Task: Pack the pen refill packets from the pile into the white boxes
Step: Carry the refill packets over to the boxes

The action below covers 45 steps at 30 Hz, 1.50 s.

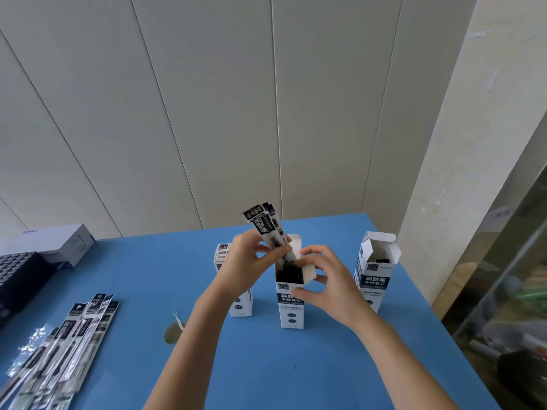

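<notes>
Left hand (245, 261) grips packets (266, 229), right hand (328, 279) box (291, 309)

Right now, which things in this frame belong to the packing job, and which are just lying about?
Job in hand: left hand gripping the held packets; right hand holding the middle box; left box; right box, open; packet pile.

Lying about: grey carton; dark keyboard-like thing; shiny scrap on the blue table.

pile (62, 344) left | middle box (291, 309) — packets (288, 275) in it | end box (376, 270) right
</notes>
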Each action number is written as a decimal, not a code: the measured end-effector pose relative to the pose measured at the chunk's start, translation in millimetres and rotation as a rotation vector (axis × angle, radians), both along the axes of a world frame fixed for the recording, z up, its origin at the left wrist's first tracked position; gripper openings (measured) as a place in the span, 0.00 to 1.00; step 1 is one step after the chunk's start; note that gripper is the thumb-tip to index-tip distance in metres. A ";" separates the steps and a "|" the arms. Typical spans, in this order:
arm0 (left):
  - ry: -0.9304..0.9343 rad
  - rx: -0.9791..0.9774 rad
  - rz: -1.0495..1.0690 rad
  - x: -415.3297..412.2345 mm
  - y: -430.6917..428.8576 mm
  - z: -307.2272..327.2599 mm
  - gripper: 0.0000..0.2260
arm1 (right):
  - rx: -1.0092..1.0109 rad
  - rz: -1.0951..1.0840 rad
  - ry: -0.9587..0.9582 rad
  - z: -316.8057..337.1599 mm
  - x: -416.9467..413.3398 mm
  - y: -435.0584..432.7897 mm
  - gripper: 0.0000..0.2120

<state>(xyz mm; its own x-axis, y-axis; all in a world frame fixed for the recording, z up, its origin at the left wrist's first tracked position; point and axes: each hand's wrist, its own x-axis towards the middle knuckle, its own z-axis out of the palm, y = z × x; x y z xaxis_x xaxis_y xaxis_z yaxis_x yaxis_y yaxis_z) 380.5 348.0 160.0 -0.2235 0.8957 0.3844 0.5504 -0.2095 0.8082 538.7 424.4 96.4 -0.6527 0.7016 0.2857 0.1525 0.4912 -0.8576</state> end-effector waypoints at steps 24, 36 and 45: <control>0.264 -0.200 -0.048 -3.5 10.4 0.8 0.08 | -0.200 0.012 0.110 -1.3 0.6 -0.6 0.26; 0.583 -0.402 -0.057 -2.2 24.9 7.0 0.07 | -0.259 0.026 0.100 1.1 3.8 0.4 0.28; 0.653 -0.428 -0.091 8.9 28.2 7.5 0.08 | -0.271 0.034 0.107 1.5 4.2 3.7 0.27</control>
<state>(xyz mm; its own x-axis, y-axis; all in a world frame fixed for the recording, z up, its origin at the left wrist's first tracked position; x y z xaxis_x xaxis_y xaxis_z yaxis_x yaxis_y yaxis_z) 389.4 376.2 167.5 0.0105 0.9995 0.0297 0.9373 -0.0201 0.3479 542.9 428.0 97.9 -0.6532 0.7402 0.1594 0.0417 0.2454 -0.9685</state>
